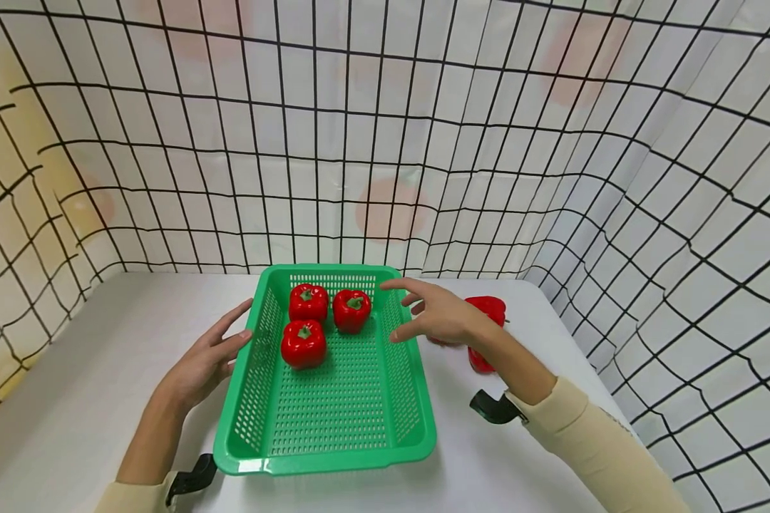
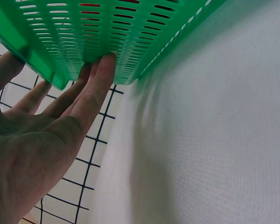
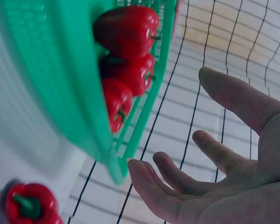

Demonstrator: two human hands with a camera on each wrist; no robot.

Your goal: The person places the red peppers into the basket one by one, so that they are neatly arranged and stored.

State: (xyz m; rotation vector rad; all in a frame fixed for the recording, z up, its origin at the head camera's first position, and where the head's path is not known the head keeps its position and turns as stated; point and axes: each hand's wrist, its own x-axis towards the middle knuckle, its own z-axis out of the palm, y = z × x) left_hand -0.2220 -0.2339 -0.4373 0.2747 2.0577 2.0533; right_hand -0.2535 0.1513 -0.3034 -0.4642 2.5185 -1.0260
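Observation:
A green perforated plastic basket [image 1: 334, 410] sits on the white table. Three red bell peppers lie in its far left part: one at the back [image 1: 308, 303], one beside it [image 1: 351, 311] and one in front [image 1: 304, 345]. My left hand [image 1: 199, 365] is at the basket's left side; in the left wrist view its fingertips [image 2: 106, 65] touch the slotted wall from outside, fingers not curled round it. Over the right rim hovers my right hand [image 1: 443, 312], fingers spread and holding nothing. More red bell peppers [image 1: 488, 308] lie right of the basket, partly hidden by my right hand and forearm.
Black wire grid panels [image 1: 346, 149] stand at the back and along both sides, with white sheeting behind them. The white tabletop [image 1: 135, 320] extends left of the basket. Black wrist mounts [image 1: 497, 407] sit at both cuffs.

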